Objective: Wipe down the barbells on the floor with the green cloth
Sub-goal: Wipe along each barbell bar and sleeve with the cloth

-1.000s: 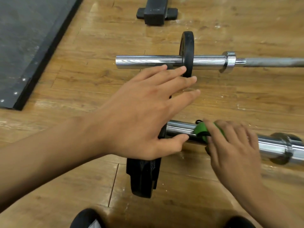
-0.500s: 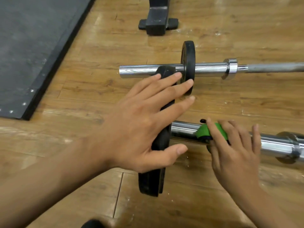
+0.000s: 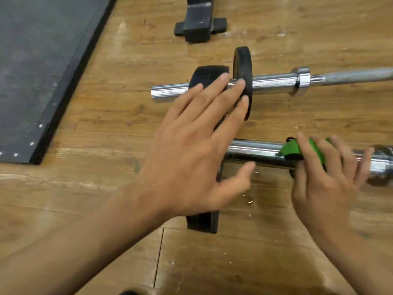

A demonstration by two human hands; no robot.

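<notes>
Looking down through the head camera, I had the left hand (image 3: pixel 191 158) spread flat, fingers straight, over the upright black plate (image 3: pixel 203 224) on the near barbell (image 3: pixel 255 151); I judged it a brace, so the bar would not roll on the wooden floor (image 3: pixel 276 252); whether the palm truly touched, I could not tell. The right hand (image 3: pixel 325 182) lay just beside it, fingers draped over the chrome sleeve, thumb on the near side, clamping the green cloth (image 3: pixel 290 149) round the sleeve between plate and collar (image 3: pixel 382 165); wrapped so, it could rub the whole curve. The far barbell (image 3: pixel 274 83), with its small plate (image 3: pixel 242 67), lay apart; no cloth was on it.
</notes>
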